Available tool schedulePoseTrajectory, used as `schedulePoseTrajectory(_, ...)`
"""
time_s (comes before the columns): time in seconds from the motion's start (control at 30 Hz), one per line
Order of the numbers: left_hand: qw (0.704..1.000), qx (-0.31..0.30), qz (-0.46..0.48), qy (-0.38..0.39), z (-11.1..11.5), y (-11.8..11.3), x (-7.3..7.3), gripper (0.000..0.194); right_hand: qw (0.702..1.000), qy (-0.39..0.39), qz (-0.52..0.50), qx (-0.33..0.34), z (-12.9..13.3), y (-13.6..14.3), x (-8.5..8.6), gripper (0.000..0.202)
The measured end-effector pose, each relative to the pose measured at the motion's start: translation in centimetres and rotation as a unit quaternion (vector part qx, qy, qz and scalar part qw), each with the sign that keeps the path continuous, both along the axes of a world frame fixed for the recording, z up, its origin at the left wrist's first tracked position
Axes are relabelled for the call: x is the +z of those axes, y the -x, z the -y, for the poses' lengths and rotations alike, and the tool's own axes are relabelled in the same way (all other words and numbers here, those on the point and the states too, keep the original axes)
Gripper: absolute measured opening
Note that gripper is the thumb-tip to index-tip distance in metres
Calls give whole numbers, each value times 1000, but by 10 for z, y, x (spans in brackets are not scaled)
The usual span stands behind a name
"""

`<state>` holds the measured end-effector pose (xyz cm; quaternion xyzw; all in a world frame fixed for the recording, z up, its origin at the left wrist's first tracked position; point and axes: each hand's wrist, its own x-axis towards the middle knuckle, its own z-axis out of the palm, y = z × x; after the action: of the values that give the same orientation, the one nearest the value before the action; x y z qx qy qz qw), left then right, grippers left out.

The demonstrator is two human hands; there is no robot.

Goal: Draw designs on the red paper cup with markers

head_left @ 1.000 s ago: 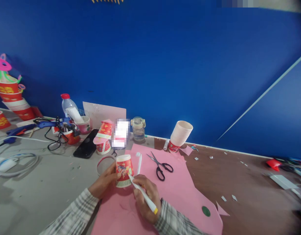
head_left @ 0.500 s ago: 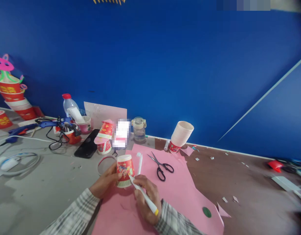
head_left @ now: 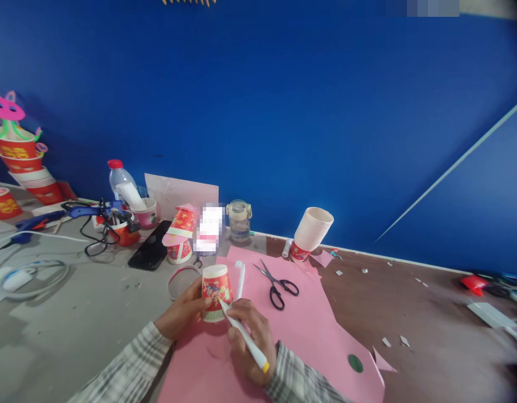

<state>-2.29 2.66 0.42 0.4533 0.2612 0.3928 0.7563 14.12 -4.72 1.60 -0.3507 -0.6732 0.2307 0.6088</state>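
- Holding the red paper cup (head_left: pixel 216 284) by its left side in the left hand (head_left: pixel 185 309), half closed, with the thumb across the front and the other fingers mostly hidden behind.
- Gripping the white marker (head_left: pixel 252 348) in the closed right hand (head_left: pixel 258 329), with its yellow end slanting back toward the wrist and its tip at the cup's printed face; too small to tell whether touching or just short.
- Working above the pink sheet (head_left: pixel 312 336), with its left edge running beneath the left wrist and its right edge well out beyond the right hand.
- Leaving bare pink room right of the right hand, out to the green disc (head_left: pixel 355 363) near that edge.
- Lying just beyond the cup, between it and the scissors (head_left: pixel 273 279): the slim white stick (head_left: pixel 241 282).
- Crowding the left hand on its far side with the round ring (head_left: pixel 170 286), apart from the cup.
- Offering a broad open stretch of grey tabletop (head_left: pixel 94 324) left of the left forearm, up to the coiled cable (head_left: pixel 35 280).
- Stopping forward reach at the blue wall (head_left: pixel 283 123), with the leaning cup stack (head_left: pixel 312 228) near its foot, beyond and right of the right hand.
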Motion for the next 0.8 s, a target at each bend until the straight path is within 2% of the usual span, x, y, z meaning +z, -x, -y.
schedulePoseTrajectory(0.23, 1000, -1, -3, -4, 0, 1, -1, 59, 1000, 17, 1, -13, -1, -2, -7, 24)
schedulePoseTrajectory(0.57, 999, 7, -26, -30, -2, 1, -3, 58, 1000, 9, 12, -19, -2, -1, -5, 22)
schedulePoseTrajectory(0.8, 998, 4, -44, -52, -1, 0, 2, 56, 1000, 10, 19, -17, -2, 0, 0, 19)
